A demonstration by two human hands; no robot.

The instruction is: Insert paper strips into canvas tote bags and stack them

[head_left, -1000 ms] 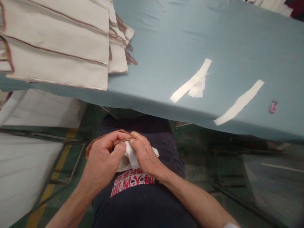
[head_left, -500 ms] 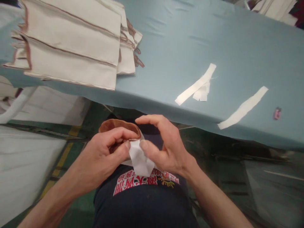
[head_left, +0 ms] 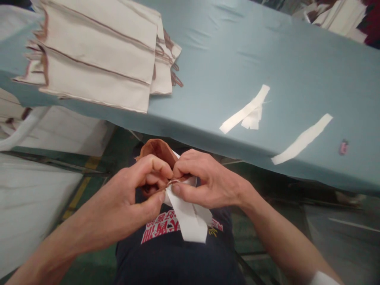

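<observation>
A brown fabric piece (head_left: 157,152) with a curved edge is held in front of my body, below the table edge. My left hand (head_left: 139,186) is closed on its edge, thumb and fingers pinching. Against it, my right hand (head_left: 202,178) pinches the same seam, where brown fabric meets a white strip (head_left: 188,221). The white strip hangs down from between the hands over the printed apron (head_left: 166,261). Part of the fabric is hidden behind my fingers.
A blue-green covered table (head_left: 204,114) stretches ahead. On it lie stacked cream fabric pieces with brown edging (head_left: 101,51), loose white strips (head_left: 246,111), another white strip (head_left: 303,138) and a small pink object (head_left: 343,147). White covered material (head_left: 35,206) stands at left.
My right hand has closed its raised index finger down onto the seam. The white strip hangs lower and further right, and the brown fabric has risen slightly.
</observation>
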